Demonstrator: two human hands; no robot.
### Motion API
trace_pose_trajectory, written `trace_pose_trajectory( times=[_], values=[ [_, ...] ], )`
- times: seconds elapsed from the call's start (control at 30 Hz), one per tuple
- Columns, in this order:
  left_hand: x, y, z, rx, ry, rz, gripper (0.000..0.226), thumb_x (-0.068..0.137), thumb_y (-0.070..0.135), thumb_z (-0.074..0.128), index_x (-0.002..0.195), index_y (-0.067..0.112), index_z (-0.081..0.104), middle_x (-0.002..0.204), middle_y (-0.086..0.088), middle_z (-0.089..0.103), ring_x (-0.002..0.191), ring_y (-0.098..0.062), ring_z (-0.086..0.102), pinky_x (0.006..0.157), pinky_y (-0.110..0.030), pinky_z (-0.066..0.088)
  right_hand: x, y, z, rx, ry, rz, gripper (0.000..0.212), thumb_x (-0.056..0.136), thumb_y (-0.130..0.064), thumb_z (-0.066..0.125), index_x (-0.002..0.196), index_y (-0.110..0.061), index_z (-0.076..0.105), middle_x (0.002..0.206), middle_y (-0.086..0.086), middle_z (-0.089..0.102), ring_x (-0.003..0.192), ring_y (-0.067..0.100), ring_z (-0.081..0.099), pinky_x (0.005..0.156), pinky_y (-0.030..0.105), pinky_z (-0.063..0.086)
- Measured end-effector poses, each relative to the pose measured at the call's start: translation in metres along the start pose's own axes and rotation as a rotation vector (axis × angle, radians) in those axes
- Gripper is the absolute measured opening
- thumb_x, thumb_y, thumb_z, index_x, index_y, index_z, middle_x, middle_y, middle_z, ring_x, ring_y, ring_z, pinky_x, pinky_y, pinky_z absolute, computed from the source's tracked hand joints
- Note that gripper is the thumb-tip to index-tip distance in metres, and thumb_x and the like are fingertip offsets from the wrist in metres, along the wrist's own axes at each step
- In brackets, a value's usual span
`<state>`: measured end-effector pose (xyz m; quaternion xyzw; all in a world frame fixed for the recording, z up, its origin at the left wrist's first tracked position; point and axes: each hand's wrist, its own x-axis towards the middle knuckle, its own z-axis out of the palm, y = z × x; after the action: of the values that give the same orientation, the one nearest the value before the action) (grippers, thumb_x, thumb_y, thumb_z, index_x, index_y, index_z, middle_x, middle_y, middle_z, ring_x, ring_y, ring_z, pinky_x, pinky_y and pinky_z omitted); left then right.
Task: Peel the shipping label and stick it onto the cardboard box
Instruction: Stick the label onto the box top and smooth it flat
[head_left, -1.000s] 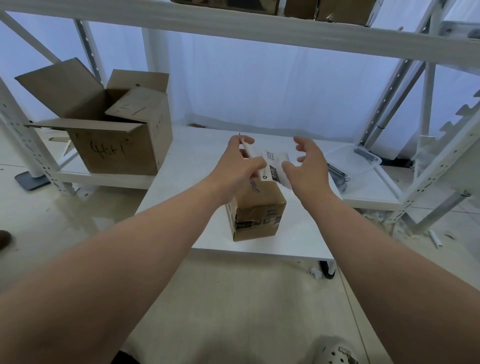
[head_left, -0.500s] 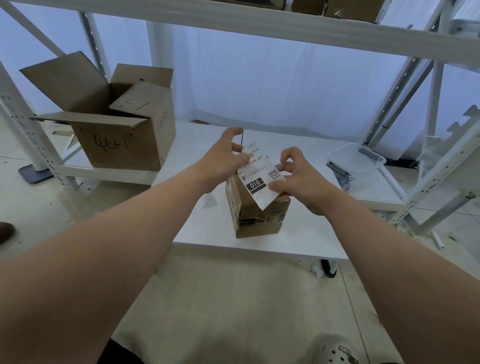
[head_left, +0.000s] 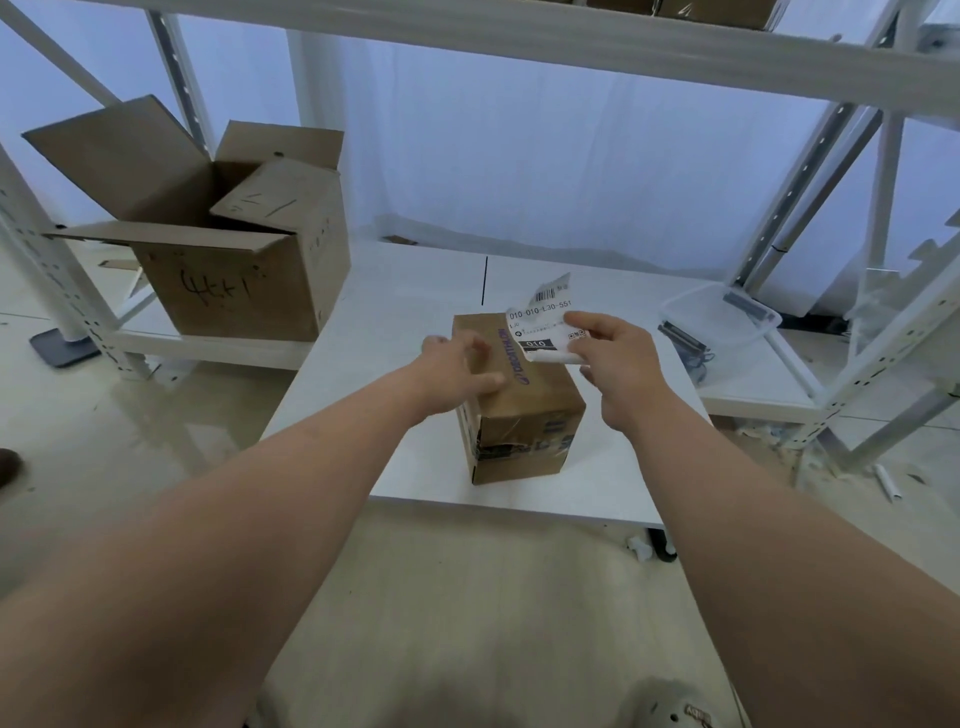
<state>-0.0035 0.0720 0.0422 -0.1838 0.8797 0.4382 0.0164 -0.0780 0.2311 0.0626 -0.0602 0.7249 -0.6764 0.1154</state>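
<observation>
A small brown cardboard box (head_left: 524, 415) with taped seams stands on the white table (head_left: 395, 322). My right hand (head_left: 618, 369) pinches a white shipping label (head_left: 543, 322) with a barcode and black printed text, held upright just above the box's far right top edge. Its lower edge curls. My left hand (head_left: 457, 371) rests on the box's top left side, fingers spread over it and slightly blurred.
A large open cardboard box (head_left: 234, 260) with handwriting sits on a low shelf at the left. A clear plastic bin (head_left: 722, 322) with dark clips stands at the right on the white rack. Rack posts frame both sides. A shoe shows at the bottom.
My left hand has let go of the label and dropped onto the box top. The right hand alone now holds the label, lifted up and to the right.
</observation>
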Motion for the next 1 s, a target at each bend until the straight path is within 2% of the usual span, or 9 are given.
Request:
trace_pose_trajectory(
  times=[0.1,0.2,0.33,0.37,0.47,0.57,0.7,0.83,1.0],
  values=[
    [0.001,-0.003,0.002,-0.151,-0.148,0.004,0.056,0.09,0.026,0.062,0.14,0.028,0.038,0.139,-0.005,0.041,0.114,-0.026,0.055,0.099,-0.039,0.049,0.002,0.004,0.0,-0.083,-0.037,0.046,0.039,0.086,0.01,0.05,0.114,-0.012,0.065,0.114,0.007,0.062,0.092,0.015,0.061,0.072,0.021,0.05],
    [-0.001,-0.003,0.004,-0.177,-0.181,0.006,0.056,0.089,0.024,0.063,0.139,0.03,0.04,0.139,-0.003,0.039,0.109,-0.026,0.059,0.095,-0.039,0.052,-0.001,0.007,-0.009,-0.143,-0.07,0.115,0.042,0.087,0.01,0.049,0.119,-0.013,0.063,0.117,0.007,0.06,0.101,0.021,0.059,0.085,0.032,0.052],
    [-0.01,0.003,0.013,-0.17,-0.217,0.021,0.051,0.091,0.025,0.06,0.138,0.028,0.04,0.132,-0.001,0.039,0.1,-0.022,0.057,0.088,-0.031,0.052,-0.008,0.006,-0.018,-0.192,-0.095,0.083,0.042,0.087,0.01,0.051,0.12,-0.012,0.063,0.12,0.008,0.06,0.096,0.015,0.06,0.07,0.013,0.049],
    [-0.011,0.007,0.015,-0.151,-0.186,0.039,0.046,0.093,0.024,0.057,0.136,0.024,0.043,0.129,0.0,0.042,0.1,-0.021,0.054,0.087,-0.03,0.049,-0.009,0.005,-0.018,-0.193,-0.086,0.061,0.042,0.086,0.01,0.052,0.12,-0.011,0.063,0.122,0.009,0.06,0.099,0.016,0.06,0.071,0.013,0.048],
    [-0.008,0.015,0.018,-0.142,0.063,0.061,0.027,0.093,0.015,0.047,0.116,0.009,0.06,0.111,-0.001,0.053,0.094,-0.016,0.048,0.07,-0.023,0.042,-0.012,0.005,-0.012,-0.197,-0.054,0.051,0.043,0.085,0.01,0.052,0.123,-0.009,0.061,0.128,0.011,0.059,0.103,0.019,0.057,0.07,0.012,0.047],
    [-0.006,0.016,0.02,-0.214,0.176,0.06,0.016,0.091,0.021,0.052,0.099,0.008,0.058,0.098,-0.002,0.057,0.076,-0.012,0.049,0.058,-0.02,0.037,-0.014,0.008,-0.01,-0.222,-0.032,0.06,0.045,0.086,0.008,0.053,0.127,-0.009,0.059,0.131,0.01,0.057,0.104,0.018,0.052,0.068,0.014,0.043],
    [-0.005,0.016,0.023,-0.339,0.142,0.057,0.017,0.089,0.021,0.062,0.098,0.012,0.051,0.104,-0.008,0.06,0.071,-0.009,0.048,0.055,-0.018,0.035,-0.013,0.007,-0.013,-0.195,-0.037,0.072,0.044,0.086,0.007,0.055,0.126,-0.01,0.059,0.129,0.01,0.057,0.105,0.019,0.054,0.08,0.02,0.043],
    [-0.003,0.021,0.021,-0.417,0.13,0.058,0.018,0.089,0.016,0.063,0.097,0.013,0.047,0.103,-0.008,0.062,0.077,-0.011,0.055,0.061,-0.018,0.043,-0.011,0.004,-0.015,-0.186,-0.061,0.048,0.044,0.084,0.008,0.057,0.124,-0.011,0.061,0.122,0.009,0.06,0.107,0.02,0.057,0.085,0.022,0.047],
    [-0.001,0.023,0.023,-0.442,0.176,0.074,0.026,0.083,-0.003,0.062,0.076,0.017,0.046,0.091,-0.018,0.061,0.078,-0.025,0.059,0.074,-0.035,0.05,-0.01,0.007,-0.014,-0.298,-0.043,-0.009,0.033,0.085,0.004,0.056,0.114,-0.009,0.065,0.113,0.008,0.059,0.1,0.019,0.056,0.081,0.022,0.048]
  ],
)
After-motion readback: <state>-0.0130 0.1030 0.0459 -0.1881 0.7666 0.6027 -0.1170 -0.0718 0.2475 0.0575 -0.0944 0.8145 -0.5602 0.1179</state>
